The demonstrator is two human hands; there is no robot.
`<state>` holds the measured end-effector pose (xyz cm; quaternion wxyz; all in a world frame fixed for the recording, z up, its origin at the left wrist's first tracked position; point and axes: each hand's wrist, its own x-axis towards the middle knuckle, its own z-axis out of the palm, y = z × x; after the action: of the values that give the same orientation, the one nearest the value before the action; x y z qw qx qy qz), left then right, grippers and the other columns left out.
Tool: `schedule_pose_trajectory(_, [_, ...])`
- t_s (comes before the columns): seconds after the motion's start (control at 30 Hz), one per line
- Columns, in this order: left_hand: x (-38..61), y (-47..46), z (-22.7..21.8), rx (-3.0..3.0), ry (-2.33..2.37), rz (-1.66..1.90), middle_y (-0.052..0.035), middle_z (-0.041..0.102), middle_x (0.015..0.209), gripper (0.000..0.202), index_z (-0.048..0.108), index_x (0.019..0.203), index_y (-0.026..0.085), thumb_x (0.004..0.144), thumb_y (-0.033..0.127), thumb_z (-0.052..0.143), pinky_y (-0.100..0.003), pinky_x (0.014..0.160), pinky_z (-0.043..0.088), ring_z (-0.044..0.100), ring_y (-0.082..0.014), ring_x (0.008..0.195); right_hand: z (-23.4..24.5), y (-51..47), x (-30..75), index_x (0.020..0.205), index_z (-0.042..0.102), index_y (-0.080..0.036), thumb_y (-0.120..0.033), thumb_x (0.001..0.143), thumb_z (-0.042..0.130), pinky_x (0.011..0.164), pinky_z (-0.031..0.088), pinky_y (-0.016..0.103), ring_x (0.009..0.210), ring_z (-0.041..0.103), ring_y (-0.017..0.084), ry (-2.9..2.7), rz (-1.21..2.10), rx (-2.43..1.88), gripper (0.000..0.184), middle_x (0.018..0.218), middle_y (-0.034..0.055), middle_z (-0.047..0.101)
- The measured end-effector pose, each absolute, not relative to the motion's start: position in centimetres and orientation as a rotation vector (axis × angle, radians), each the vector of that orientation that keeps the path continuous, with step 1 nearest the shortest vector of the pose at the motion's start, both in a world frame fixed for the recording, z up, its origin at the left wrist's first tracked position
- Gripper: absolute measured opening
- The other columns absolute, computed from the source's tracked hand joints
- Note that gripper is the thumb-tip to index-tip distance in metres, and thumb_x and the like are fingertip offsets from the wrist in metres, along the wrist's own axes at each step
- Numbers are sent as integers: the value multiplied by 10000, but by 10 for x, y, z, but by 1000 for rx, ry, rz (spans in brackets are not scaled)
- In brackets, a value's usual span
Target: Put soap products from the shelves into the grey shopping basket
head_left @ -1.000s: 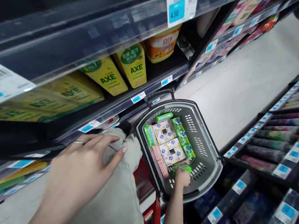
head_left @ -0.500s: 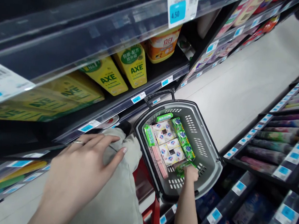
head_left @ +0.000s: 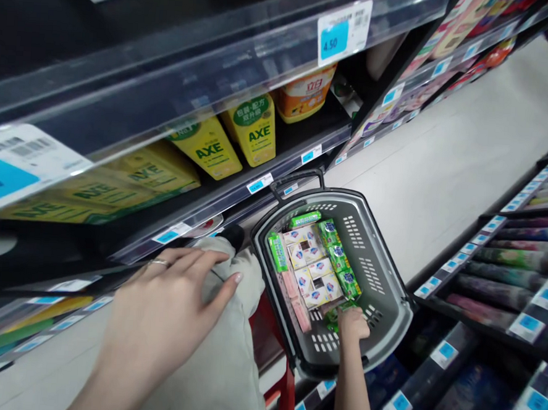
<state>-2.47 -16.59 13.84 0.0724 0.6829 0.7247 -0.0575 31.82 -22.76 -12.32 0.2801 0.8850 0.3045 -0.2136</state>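
Note:
A grey shopping basket [head_left: 388,345] holds several small packs. White boxed soap packs [head_left: 316,283] lie in its middle, green packs [head_left: 339,259] along one side, and pink bars [head_left: 301,313] along the other. A green-wrapped bar [head_left: 278,252] and another like it line the far corner. My right hand [head_left: 354,324] reaches into the basket's near end, its fingers closed round a green pack [head_left: 333,317] that is partly hidden beneath them. Above my grey-clad knee [head_left: 233,270], my left hand [head_left: 175,298] hovers or rests with fingers loosely spread, holding nothing; it wears a ring.
Yellow AXE bottles [head_left: 255,133] and an orange-labelled bottle [head_left: 306,95] stand on the shelf to the left. Price tags [head_left: 344,33] line the shelf edges. Low racks of rolled, colourful packs [head_left: 507,256] flank the right. Pale floor [head_left: 473,130] runs between. Something red [head_left: 285,391] sits below the basket.
The view has shifted slightly, so shelves and basket appear a little lower and further right. My right hand stays at the green pack; my left hand keeps its spread pose.

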Motion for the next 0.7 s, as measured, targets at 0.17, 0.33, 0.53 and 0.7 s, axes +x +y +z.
schedule_pose_trajectory(0.17, [-23,-163,138,2012,2152,-189,-42,736,1024,394,668,1023,244,937,459,350,-425,735,525,646,-315,966,-78,-262,289,1057,605,-72,-463,970,383,736,513,426,861,687,324,1279,-344,2216,458,879,179,685])
schedule_pose_trajectory(0.33, [-21,-159,142,1907,2150,-277,-53,725,1063,348,656,1047,242,924,449,405,-395,789,508,625,-305,1050,-66,-328,240,1161,618,-118,-431,971,383,887,491,427,1023,637,312,1759,-629,2095,435,1058,180,684])
schedule_pose_trajectory(0.53, [-19,-158,149,1852,2122,-215,-93,711,1109,340,656,1058,197,938,406,417,-424,852,482,592,-329,1111,-101,-377,208,1202,603,-99,-423,933,470,864,520,424,989,663,324,1977,-553,2160,442,1078,208,684])
schedule_pose_trajectory(0.7, [-20,-163,149,1834,2103,-87,-133,706,1066,353,657,1043,164,937,400,417,-428,833,476,604,-331,1060,-108,-373,209,1172,630,-140,-362,902,497,787,563,392,975,687,330,1963,-575,2240,373,1054,195,698])
